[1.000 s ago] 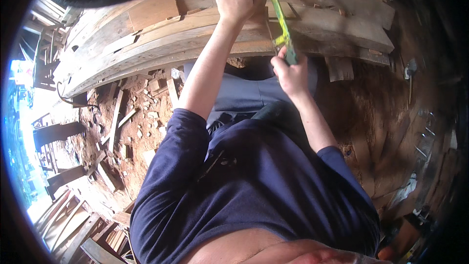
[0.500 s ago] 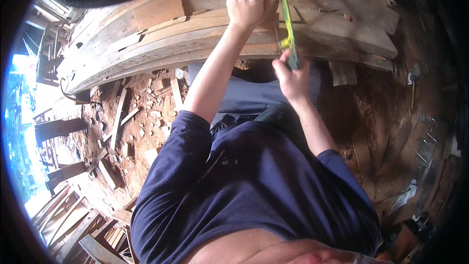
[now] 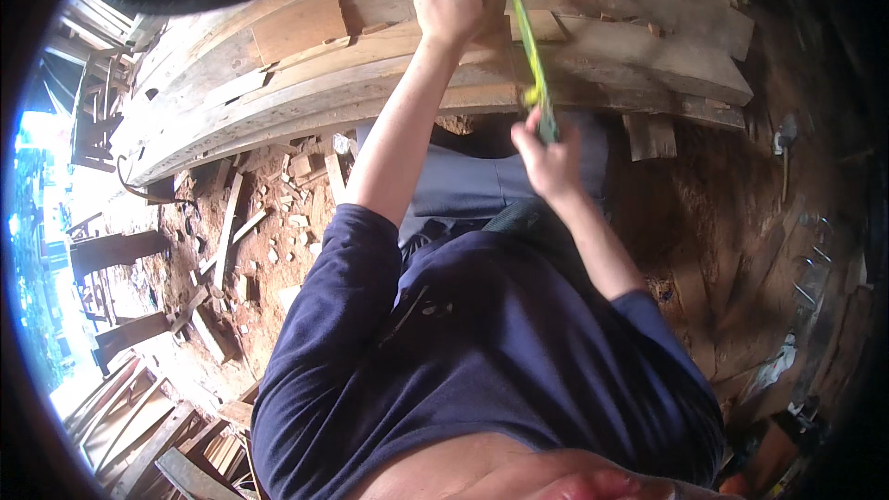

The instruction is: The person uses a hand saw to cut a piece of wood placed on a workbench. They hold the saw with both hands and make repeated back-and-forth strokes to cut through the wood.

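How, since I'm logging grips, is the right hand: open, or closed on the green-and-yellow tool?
Closed: the right hand curls around the tool at its near end, thumb alongside.

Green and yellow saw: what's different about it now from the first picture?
The right hand has pulled the saw a little closer to the person's body. Nothing was picked up or let go. The left hand stays closed over the boards.

There are two bare hands (image 3: 451,11), one green-and-yellow hand tool (image 3: 532,48) and two blue sleeves (image 3: 343,268).
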{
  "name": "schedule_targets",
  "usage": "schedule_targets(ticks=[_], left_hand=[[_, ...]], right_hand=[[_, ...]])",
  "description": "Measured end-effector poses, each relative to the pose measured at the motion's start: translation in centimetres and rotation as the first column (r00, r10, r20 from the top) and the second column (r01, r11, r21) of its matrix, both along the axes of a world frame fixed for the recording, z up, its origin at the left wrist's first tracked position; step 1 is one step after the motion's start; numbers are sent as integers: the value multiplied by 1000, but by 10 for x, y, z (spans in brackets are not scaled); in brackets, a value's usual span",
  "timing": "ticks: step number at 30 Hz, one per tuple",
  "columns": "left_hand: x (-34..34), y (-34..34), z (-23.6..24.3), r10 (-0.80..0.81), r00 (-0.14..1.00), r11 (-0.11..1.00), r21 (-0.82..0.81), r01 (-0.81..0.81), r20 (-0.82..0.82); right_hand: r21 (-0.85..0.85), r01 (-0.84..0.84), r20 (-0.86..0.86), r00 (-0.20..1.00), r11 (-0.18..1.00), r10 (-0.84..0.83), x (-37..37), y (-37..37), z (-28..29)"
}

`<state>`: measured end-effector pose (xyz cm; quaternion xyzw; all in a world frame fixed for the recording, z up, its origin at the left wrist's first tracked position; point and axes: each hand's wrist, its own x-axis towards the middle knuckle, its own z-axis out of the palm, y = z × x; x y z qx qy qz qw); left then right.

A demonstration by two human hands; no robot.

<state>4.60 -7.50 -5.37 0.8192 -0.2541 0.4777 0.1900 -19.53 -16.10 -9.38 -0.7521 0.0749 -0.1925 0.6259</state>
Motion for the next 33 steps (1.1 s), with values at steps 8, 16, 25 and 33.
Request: schedule_targets(ticks=[8,16,25,33], left_hand=[[-17,-20,-10,-164,981,977,-122,176,99],[7,-11,0,59,997,998,-10,-60,-53],[-18,-3,2,-148,989,987,-67,149,22],[-23,-10,-2,-195,979,974,-108,201,62]], right_hand=[[132,15,-13,1000,991,-14,-5,-24,5],[27,-75,191,979,997,68,-48,-17,2],[14,-3,56,998,1000,2,5,-14,13],[95,42,-17,999,995,-40,23,-19,22]])
